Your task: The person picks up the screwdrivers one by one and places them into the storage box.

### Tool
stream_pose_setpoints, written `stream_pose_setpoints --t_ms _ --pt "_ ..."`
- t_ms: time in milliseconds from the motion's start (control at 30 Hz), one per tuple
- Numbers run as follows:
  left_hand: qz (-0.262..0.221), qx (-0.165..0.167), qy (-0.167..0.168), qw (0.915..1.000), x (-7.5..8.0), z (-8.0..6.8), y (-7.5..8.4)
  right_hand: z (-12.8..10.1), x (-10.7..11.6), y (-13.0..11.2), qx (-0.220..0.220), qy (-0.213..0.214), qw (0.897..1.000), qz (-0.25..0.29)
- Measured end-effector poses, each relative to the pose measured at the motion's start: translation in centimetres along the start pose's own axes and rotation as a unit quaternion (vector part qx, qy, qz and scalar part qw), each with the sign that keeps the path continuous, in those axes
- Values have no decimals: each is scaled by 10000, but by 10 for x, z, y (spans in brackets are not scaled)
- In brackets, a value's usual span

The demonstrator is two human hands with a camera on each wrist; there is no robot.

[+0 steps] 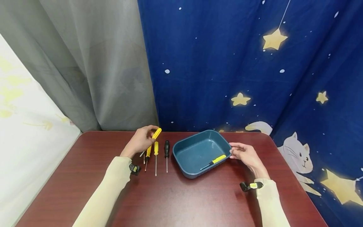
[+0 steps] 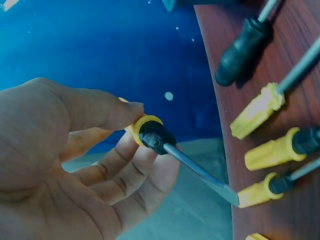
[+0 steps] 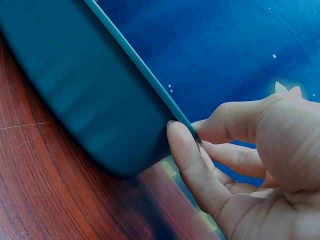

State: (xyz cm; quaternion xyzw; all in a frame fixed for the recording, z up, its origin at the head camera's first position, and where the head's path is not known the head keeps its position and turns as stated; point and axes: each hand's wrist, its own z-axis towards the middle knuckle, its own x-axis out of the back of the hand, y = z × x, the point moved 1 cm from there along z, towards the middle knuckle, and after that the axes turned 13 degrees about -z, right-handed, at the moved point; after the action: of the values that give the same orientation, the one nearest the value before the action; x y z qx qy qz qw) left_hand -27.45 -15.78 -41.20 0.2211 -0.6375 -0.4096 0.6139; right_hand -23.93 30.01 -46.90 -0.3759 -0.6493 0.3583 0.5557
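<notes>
Left hand and right hand well apart, each pinching
The left, reaching forward, holds a tilted yellow-handled screwdriver near the far edge of the counter; the right clamps the rim of the blue basin, thumb opposing fingers.

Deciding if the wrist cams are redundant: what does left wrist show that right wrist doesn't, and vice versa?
Only left wrist: the left hand gripping a yellow-and-black screwdriver, its metal shaft exposed, plus the black-handled screwdriver and several yellow-handled screwdrivers on the table.

Only right wrist: the right hand pinching the rim of the teal bin, with much of the bin's outer wall visible.

Both: the reddish-brown table and the blue curtain with white spots. The teal sliver at left wrist's top edge is probably the bin.
</notes>
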Motion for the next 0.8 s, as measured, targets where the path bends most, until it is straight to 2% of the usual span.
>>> stream_pose_setpoints --t_ms 400,800 --pt "-261 -165 -74 9995 -13 6 15 1 -1 4 129 15 9999 -14" --pt "-237 -312 -233 9990 -27 12 30 1 -1 1 32 4 10000 9"
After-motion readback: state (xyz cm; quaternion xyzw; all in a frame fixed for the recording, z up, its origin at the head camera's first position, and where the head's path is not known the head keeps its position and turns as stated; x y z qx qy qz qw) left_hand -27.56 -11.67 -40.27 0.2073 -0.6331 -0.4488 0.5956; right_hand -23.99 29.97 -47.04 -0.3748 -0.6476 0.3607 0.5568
